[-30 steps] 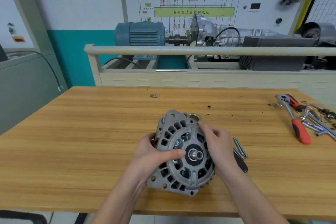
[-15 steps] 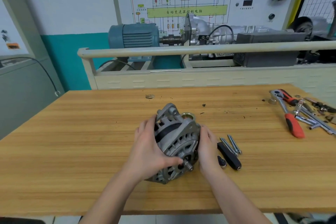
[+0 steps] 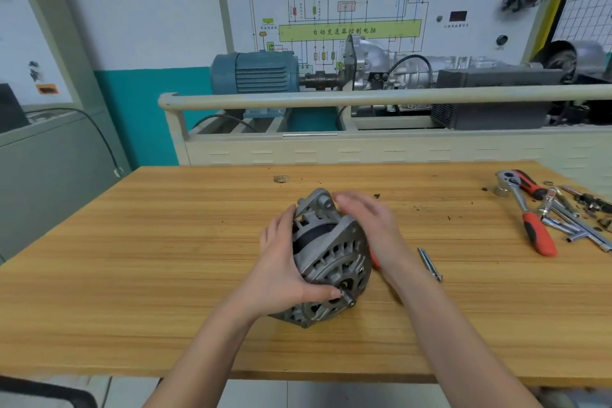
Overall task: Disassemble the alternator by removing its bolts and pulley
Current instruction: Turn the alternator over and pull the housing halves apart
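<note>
On the wooden worktop [image 3: 165,275] we cradle the grey cast-metal alternator [image 3: 328,262] on edge, left hand [image 3: 281,272] curled round its casing, right hand [image 3: 374,225] spread flat against it; its shaft stands bare and a long steel bolt [image 3: 429,263] lies beside, so we judge splitting the housing remains.

Now lying over the upper right of the alternator [image 3: 331,258], the right hand [image 3: 371,225], having left its side; possibly covering the black tool.
</note>
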Demonstrator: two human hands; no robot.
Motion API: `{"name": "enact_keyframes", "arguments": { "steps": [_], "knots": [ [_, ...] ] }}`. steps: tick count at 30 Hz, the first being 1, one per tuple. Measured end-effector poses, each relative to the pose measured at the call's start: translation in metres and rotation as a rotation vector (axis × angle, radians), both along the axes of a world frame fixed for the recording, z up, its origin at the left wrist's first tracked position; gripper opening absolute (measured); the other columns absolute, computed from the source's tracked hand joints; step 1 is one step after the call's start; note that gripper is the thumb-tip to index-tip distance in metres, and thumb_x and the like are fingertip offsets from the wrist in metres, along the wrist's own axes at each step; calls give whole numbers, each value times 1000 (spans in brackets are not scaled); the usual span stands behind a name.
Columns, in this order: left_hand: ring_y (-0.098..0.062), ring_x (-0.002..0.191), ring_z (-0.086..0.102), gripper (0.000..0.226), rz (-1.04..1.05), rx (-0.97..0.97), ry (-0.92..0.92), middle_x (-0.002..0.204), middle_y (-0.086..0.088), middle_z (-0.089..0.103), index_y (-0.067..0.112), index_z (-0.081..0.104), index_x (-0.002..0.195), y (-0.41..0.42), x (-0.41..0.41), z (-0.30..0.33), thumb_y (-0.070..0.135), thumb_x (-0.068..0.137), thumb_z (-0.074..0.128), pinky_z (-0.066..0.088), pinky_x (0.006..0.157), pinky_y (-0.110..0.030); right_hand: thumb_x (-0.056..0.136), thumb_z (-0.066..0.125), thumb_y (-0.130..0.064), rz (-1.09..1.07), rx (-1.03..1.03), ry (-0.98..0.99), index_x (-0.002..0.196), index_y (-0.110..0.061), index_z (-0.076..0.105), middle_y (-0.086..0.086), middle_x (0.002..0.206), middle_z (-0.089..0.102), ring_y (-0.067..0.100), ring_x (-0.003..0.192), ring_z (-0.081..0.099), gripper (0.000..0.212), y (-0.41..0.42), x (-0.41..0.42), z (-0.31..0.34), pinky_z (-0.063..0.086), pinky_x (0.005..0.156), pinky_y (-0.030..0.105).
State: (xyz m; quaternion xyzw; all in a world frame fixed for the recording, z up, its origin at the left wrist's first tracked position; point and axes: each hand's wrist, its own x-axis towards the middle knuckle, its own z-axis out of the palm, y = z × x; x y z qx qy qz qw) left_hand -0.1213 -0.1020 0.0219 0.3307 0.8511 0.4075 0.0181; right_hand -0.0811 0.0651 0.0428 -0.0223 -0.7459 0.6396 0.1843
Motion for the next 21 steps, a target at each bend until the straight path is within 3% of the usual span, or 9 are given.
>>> {"name": "enact_keyframes", "arguments": {
  "steps": [2,5,11,15,17,21],
  "knots": [
    [-2,126,17,134,4,24,13,131,20,17,22,-3,153,0,1,-2,40,57,90,22,111,-29,77,75,-42,-34,98,22,114,-33,59,-21,114,61,-9,106,54,42,-6,-3,-4,44,90,14],
    [-3,127,19,130,11,60,57,132,19,21,22,3,153,0,4,-6,40,56,88,23,110,-28,76,75,-13,-97,89,143,109,-35,61,-24,111,62,-15,104,55,42,-11,-1,-14,41,84,5],
    [-3,128,21,127,34,117,128,130,23,23,21,9,152,-6,17,-12,47,54,85,23,110,-25,60,65,-12,-133,11,317,100,-31,66,-17,105,69,-7,99,63,44,-28,5,-18,47,83,8],
    [-4,132,18,123,-23,108,216,123,33,17,23,8,151,0,28,-13,52,53,76,22,113,-25,58,63,-14,-196,-90,451,101,-20,69,3,113,70,12,106,65,44,-25,20,-31,53,88,23],
    [-4,134,14,122,-71,86,271,123,36,14,29,3,149,4,33,-12,49,55,78,19,113,-24,59,59,-5,-204,-140,501,104,-13,67,7,116,68,18,110,64,46,-21,28,-37,52,88,24],
    [-14,140,12,121,-82,3,425,145,19,16,20,4,153,10,45,-16,46,62,80,19,118,-36,57,48,10,-188,-194,584,110,-7,61,9,120,65,21,112,62,56,-16,43,-48,50,89,25]
  ]
}}
